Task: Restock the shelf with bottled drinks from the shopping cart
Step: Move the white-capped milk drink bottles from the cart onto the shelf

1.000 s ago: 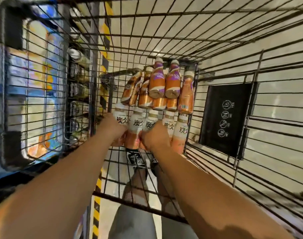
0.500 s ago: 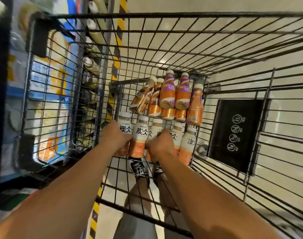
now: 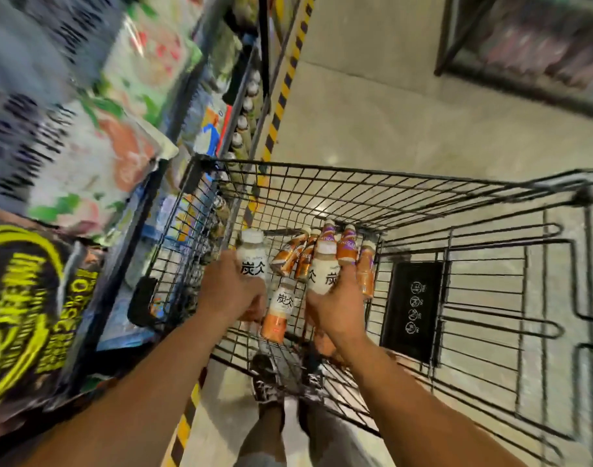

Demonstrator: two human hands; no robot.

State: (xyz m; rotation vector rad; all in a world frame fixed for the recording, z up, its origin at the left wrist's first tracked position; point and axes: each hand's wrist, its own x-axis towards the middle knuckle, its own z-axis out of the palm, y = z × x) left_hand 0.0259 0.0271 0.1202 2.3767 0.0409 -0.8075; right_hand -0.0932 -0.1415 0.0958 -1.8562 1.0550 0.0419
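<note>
My left hand (image 3: 229, 289) grips a white-and-orange bottle (image 3: 253, 261) with black characters, lifted above the floor of the black wire shopping cart (image 3: 355, 183). My right hand (image 3: 339, 306) holds a second bottle of the same kind (image 3: 323, 273), also raised. Between my hands a third such bottle (image 3: 280, 311) lies on the cart floor. Behind them several orange bottles with purple labels (image 3: 345, 246) lie against the cart's far wall. The shelf (image 3: 241, 106) stands to the left of the cart, blurred, with bottle tops along its edge.
Large printed packages (image 3: 96, 136) and a black-and-yellow bag (image 3: 29, 315) crowd the left side. A black child-seat flap (image 3: 413, 308) hangs on the cart's right wall. Yellow-black tape (image 3: 283, 96) runs along the concrete floor. Another rack (image 3: 531, 45) stands at the top right. My shoes (image 3: 266, 379) show beneath the cart.
Both hands have closed on bottles and lifted them off the cart floor. My head has risen and turned, so the shelf and the aisle floor have come into view.
</note>
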